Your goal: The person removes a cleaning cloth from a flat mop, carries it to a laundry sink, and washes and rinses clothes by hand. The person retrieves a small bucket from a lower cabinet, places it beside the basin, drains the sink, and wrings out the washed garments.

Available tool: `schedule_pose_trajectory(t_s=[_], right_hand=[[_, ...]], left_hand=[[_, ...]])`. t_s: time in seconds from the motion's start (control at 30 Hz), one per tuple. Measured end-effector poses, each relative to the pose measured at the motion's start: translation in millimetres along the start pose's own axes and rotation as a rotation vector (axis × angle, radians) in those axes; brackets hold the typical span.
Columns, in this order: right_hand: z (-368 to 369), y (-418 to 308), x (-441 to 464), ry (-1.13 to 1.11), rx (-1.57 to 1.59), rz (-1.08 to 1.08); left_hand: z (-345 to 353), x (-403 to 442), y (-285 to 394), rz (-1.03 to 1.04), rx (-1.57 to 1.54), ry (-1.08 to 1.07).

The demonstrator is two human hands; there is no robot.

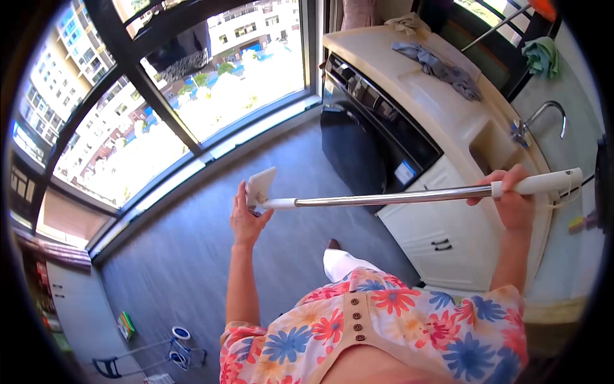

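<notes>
A long metal pole (390,196) with white plastic ends lies nearly level across the view. Its white handle (540,184) is at the right, where my right hand (513,198) is closed round it. At the other end is a flat white head (261,185), tilted upward. My left hand (246,216) holds this head from the left and below, thumb and fingers at its edge and joint.
A washing machine (358,141) stands under a counter (409,70) with grey cloths (441,69), a sink (492,146) and a tap (543,118). White cabinet doors (441,246) are below. Windows (192,83) line the left. A blue-white folding frame (179,352) stands on the floor (185,269).
</notes>
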State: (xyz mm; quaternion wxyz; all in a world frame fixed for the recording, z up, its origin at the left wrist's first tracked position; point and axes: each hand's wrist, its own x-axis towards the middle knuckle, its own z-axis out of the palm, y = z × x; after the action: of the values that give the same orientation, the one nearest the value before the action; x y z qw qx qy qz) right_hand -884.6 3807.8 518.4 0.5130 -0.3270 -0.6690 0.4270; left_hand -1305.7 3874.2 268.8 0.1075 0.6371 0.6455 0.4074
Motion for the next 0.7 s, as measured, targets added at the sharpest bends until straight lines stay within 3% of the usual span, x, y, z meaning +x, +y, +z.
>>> schedule_pose_trajectory(t_s=[0.1,0.23,0.37,0.5,0.63,0.7], right_hand=[[-3.3,7.7,65.1,-0.054,0.101,0.009],[-6.0,20.3,154.9,-0.122,0.010,0.017],[-3.5,42.6,233.9,-0.130,-0.042,-0.018],[0.8,55.3,290.9,-0.082,-0.180,-0.076],[-0.1,38.6,332.3,0.055,-0.368,-0.097],[-29.8,28.6,318.5,0.290,-0.774,0.034]], left_hand=[[5.4,68.7,2.2,-0.049,0.095,-0.098],[34.5,140.7,6.8,-0.072,0.125,-0.175],[69.3,228.8,-18.3,0.156,0.193,-0.143],[98.2,343.2,-27.0,0.234,0.157,-0.190],[125.1,462.5,4.5,0.395,0.094,-0.272],[148.1,516.5,35.9,0.482,0.033,-0.308]])
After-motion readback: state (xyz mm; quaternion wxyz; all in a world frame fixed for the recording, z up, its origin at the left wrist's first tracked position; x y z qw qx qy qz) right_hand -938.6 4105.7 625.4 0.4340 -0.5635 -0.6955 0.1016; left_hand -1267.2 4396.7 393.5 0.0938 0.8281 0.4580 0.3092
